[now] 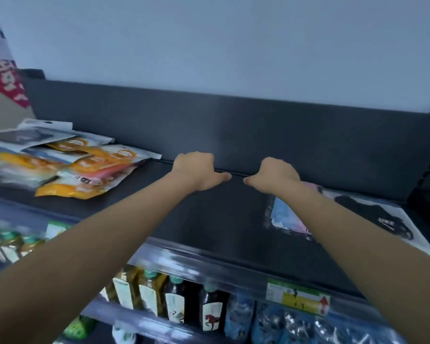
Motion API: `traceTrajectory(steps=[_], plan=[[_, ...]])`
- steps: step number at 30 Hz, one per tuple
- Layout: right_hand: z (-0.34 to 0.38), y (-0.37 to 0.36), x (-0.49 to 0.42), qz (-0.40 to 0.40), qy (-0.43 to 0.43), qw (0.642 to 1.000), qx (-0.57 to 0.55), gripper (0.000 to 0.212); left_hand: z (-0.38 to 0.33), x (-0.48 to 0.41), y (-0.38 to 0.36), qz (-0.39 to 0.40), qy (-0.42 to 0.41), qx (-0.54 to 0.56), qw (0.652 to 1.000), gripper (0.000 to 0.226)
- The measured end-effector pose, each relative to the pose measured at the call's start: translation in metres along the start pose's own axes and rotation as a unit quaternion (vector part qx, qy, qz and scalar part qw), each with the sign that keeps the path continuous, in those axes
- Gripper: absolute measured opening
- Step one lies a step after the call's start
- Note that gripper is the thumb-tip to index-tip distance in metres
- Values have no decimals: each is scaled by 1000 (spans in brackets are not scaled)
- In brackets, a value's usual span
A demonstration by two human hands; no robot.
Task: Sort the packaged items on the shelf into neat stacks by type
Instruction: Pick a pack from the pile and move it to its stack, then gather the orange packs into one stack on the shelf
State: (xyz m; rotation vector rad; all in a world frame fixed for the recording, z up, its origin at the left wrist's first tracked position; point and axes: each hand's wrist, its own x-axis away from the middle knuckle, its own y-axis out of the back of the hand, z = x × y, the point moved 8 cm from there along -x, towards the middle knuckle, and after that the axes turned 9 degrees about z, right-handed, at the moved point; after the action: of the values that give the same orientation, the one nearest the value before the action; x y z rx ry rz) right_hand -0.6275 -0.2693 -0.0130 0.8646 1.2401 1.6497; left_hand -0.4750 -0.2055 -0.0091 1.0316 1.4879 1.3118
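Centrally, left hand (196, 171) and right hand (274, 175) are shown curled, empty, on the shelf (221, 214); packets (85, 167) are heaped unsorted at left, flat packs (377, 217) at right; sorting is judged barely begun.

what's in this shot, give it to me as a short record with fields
left hand: fingers curled, nothing seen in it, at the shelf's back
right hand: likewise, beside the left
shelf: dark, bare in the middle
orange packets: loose overlapping pile, left end
blue-pink packet: flat, right side, partly under the right arm
black-white packet: flat, far right
bottles: on the shelf below
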Motion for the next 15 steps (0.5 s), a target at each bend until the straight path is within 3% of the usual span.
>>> traceTrajectory(steps=[7,15], plan=[[133,-37,-1,20,35,998,-53,31,139,16,31,-50,22,-27,998,56],[241,-69,-17,23,-8,994,-110,36,270,12,42,-55,8,-35,998,57]])
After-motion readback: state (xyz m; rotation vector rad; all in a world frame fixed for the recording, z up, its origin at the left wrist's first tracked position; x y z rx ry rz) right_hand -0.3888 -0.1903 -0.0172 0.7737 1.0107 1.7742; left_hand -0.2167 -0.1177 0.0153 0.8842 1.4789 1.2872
